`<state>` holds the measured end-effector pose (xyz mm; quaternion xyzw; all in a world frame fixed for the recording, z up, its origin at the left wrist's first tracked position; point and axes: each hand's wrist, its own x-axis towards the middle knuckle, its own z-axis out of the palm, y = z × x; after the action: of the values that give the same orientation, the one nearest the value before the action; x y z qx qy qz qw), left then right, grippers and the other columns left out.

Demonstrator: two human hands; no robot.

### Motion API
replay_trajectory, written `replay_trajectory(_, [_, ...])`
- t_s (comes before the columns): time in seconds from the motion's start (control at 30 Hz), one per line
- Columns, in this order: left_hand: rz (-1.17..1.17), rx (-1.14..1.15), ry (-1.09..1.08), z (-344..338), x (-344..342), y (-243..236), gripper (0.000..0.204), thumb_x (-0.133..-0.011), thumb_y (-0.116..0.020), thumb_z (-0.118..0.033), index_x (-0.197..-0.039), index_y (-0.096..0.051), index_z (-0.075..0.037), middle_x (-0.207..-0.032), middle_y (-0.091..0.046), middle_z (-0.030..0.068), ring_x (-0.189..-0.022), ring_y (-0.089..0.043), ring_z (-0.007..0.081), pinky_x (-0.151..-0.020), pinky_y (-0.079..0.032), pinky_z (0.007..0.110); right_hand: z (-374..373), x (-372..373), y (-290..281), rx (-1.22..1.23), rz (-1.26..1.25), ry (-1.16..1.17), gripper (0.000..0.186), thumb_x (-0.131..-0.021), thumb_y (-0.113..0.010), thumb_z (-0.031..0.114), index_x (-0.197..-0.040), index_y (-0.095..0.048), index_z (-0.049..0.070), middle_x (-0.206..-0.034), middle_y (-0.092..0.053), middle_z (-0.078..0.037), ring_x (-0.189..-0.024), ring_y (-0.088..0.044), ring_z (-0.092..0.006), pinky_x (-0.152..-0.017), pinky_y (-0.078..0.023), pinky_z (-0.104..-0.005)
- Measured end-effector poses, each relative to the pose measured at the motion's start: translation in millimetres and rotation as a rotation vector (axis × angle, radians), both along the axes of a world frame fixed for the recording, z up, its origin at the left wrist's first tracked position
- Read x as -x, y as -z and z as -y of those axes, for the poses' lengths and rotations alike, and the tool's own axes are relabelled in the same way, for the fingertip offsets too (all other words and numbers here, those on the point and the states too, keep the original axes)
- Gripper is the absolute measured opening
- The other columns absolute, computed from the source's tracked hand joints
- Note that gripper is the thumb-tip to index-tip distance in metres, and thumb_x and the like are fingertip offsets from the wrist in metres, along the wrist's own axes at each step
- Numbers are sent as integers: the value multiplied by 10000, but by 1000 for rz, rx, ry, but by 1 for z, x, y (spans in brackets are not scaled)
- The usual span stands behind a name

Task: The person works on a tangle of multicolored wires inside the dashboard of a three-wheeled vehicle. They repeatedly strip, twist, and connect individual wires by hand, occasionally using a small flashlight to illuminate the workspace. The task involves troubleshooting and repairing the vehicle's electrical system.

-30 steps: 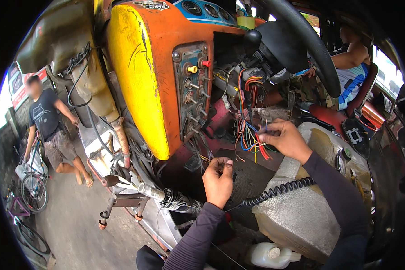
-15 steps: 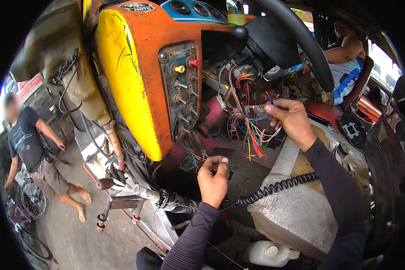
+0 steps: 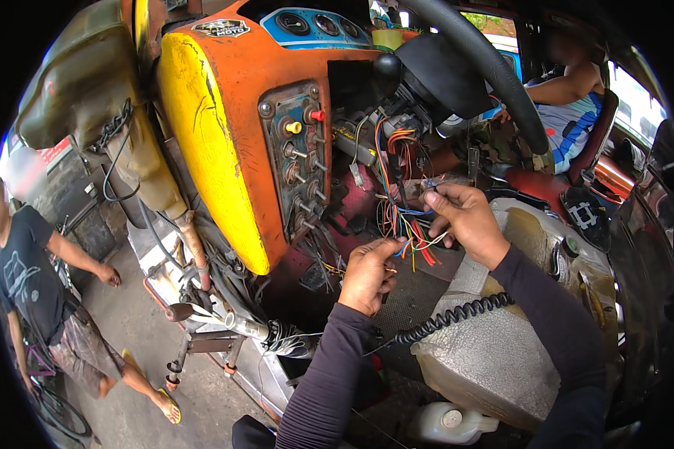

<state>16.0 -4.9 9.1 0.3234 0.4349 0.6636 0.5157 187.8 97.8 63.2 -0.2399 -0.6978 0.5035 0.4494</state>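
A loose bundle of coloured wires hangs beneath the steering column, its ends red, white, green, yellow and blue. My right hand is closed at the right of the bundle, thumb and forefinger pinching blue wires. Pale wires pass below its curled lower fingers. My left hand is at the bundle's lower left, thumb and forefinger pressed together at the end of a blue wire; its other fingers are curled and partly hidden. More orange and red wires come out under the steering column.
The steering wheel arches above my right hand. An orange and yellow dash panel with toggle switches stands left. A coiled black cord crosses the silver cover. One person sits right; another walks outside.
My left hand has moved up and right to the wire bundle. My right hand has shifted slightly left and down, still holding blue wires. The person outside has come nearer.
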Motion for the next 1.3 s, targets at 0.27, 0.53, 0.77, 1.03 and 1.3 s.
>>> replay_trajectory(0.27, [41,-15,84,7,14,10,164,-1000,-747,-213,-1020,-755,-50,-645,-327,-109,-513,-280,17,-442,-203,222,-10,-8,-4,190,-105,-125,261,-1084,-654,254,-1175,-711,17,-989,-673,-31,-697,-684,-123,-541,-543,-240])
replay_trajectory(0.53, [-14,-45,129,13,21,11,182,-1013,-744,-228,-1055,-756,-51,-662,-345,-114,-520,-292,16,-444,-214,214,-14,-15,-8,125,40,-104,289,-1052,-707,249,-1204,-717,4,-1000,-654,-20,-692,-652,-97,-554,-515,-238])
replay_trajectory(0.77, [57,-72,140,20,23,9,151,-1015,-745,-246,-1008,-730,-96,-668,-334,-114,-531,-283,16,-447,-202,216,30,-27,-50,-649,281,236,368,-867,-851,150,-1185,-718,23,-973,-614,-41,-672,-596,-124,-651,-500,-281])
replay_trajectory(1.03, [125,-64,179,28,21,0,201,-1068,-665,-295,-1049,-706,-99,-676,-357,-109,-531,-277,14,-444,-204,215,109,-11,-33,-721,576,143,314,-945,-728,170,-1188,-726,-30,-894,-744,-236,-812,-746,-392,-765,-583,-465])
replay_trajectory(1.3, [188,-67,149,35,19,-2,257,-1090,-612,-318,-1004,-675,-84,-669,-368,-99,-520,-286,17,-434,-211,214,81,15,0,-599,278,62,177,-910,-804,121,-1049,-780,13,-839,-710,-129,-691,-676,-246,-648,-512,-371])
